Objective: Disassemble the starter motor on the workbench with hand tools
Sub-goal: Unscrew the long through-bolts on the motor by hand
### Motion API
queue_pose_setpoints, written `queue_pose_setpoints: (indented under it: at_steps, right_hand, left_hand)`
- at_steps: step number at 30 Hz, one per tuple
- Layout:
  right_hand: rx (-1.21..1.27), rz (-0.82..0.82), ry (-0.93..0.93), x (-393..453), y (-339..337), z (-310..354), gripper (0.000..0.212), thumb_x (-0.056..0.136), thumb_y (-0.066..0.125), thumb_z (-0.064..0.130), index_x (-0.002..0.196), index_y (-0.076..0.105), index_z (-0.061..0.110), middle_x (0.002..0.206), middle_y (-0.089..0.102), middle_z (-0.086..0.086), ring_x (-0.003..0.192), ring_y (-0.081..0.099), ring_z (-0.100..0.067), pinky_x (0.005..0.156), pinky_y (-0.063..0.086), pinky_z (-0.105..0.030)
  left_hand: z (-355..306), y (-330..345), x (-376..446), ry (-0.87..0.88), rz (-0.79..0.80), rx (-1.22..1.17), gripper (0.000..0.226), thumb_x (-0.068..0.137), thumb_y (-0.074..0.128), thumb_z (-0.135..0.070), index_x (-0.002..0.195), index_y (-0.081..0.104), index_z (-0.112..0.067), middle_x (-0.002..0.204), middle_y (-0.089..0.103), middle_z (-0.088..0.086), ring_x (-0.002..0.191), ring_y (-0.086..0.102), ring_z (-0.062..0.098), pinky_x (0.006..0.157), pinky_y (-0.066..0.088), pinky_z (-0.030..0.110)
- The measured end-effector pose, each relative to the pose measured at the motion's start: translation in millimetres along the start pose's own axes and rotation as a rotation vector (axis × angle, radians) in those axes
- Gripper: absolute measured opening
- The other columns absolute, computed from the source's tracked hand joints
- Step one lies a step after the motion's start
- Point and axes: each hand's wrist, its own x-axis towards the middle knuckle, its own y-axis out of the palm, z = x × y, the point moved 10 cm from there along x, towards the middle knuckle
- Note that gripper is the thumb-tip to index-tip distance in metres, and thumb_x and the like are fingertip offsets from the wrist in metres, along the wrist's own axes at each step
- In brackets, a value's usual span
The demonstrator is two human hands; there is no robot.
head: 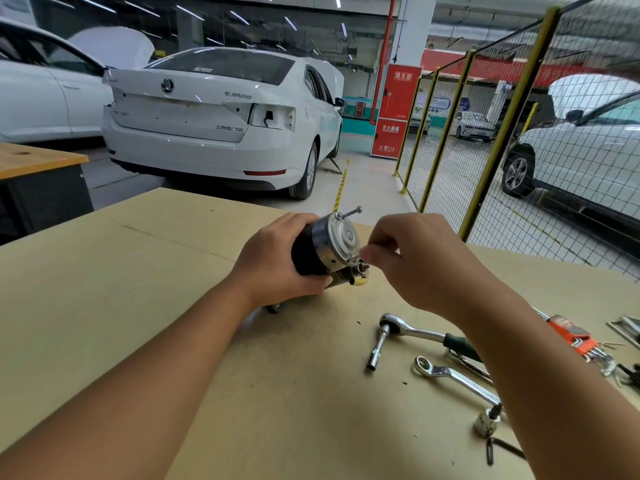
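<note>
Hands meet over the middle of the bench (pixel 145 271), a broad tan board surface. The left hand (pixel 277 258) wraps round the black body of the starter motor (pixel 325 249), fingers curled over its far side and thumb beneath, holding it just above the board with its silver end cap (pixel 344 235) tilted toward the right. A long bolt (pixel 350 212) sticks out from the top edge of that cap, its head well clear of the metal. At the cap's lower edge sits a cluster of terminals with a yellow part (pixel 360 280) under it. The right hand (pixel 415 261) has its fingertips bunched together at the lower rim of the cap, thumb and forefinger pinching there; whatever small thing they pinch is too small to make out.

Near the right forearm lie the tools: a ratchet (pixel 408 329) with a socket on an extension pointing toward the camera, a ring spanner (pixel 450 375) just beside it, and a small metal part (pixel 486 422) at the spanner's near end. Farther right lies an orange hex key set (pixel 571 336). Beyond the bench stands a white car (pixel 214 126), and a yellow-framed mesh fence (pixel 485 140) runs along the right side.
</note>
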Motion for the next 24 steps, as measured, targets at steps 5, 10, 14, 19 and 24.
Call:
queue_pose_setpoints:
  at_steps: [5,10,14,19,24]
  right_hand:
    - [-0.015,0.017,0.003,-1,1,1,0.028,0.094,0.067,0.048,0.081,0.066,0.023,0.08,0.068,0.009,0.077,0.062,-0.014,0.068,0.053,-0.036]
    - [-0.093,0.018,-0.012,0,4,1,0.028,0.1,0.061,0.041,0.082,0.067,0.021,0.079,0.066,0.003,0.074,0.06,-0.02,0.065,0.053,-0.036]
    - [0.057,-0.038,-0.045,-2,-5,5,0.006,0.089,0.077,0.026,0.094,0.077,0.03,0.089,0.072,0.011,0.079,0.063,-0.013,0.074,0.057,-0.039]
    - [-0.008,0.015,0.066,2,3,-9,0.043,0.101,0.055,0.05,0.076,0.069,0.017,0.073,0.069,0.0,0.069,0.065,-0.021,0.07,0.058,-0.041]
    - [0.049,-0.053,-0.06,0,-9,5,0.007,0.088,0.078,0.027,0.085,0.072,0.025,0.081,0.067,0.011,0.079,0.061,-0.011,0.075,0.056,-0.041]
  left_hand:
    - [-2,0,-1,0.002,0.006,-0.002,0.08,0.058,0.086,-0.043,0.131,0.061,-0.025,0.117,0.066,-0.009,0.102,0.063,0.017,0.087,0.056,0.042]
    - [-2,0,0,-0.006,0.003,-0.009,0.08,0.057,0.084,-0.045,0.131,0.061,-0.025,0.116,0.067,-0.009,0.101,0.064,0.018,0.086,0.055,0.041]
    - [-1,-1,0,-0.005,0.009,-0.007,0.08,0.058,0.086,-0.044,0.132,0.061,-0.025,0.118,0.066,-0.008,0.103,0.064,0.018,0.087,0.056,0.043]
    - [0,0,0,-0.01,0.012,-0.001,0.081,0.059,0.088,-0.043,0.133,0.06,-0.023,0.12,0.066,-0.007,0.105,0.064,0.018,0.088,0.056,0.044]
    - [-3,1,0,-0.009,0.019,0.001,0.082,0.058,0.083,-0.046,0.133,0.061,-0.022,0.121,0.066,-0.006,0.106,0.064,0.02,0.09,0.055,0.044]
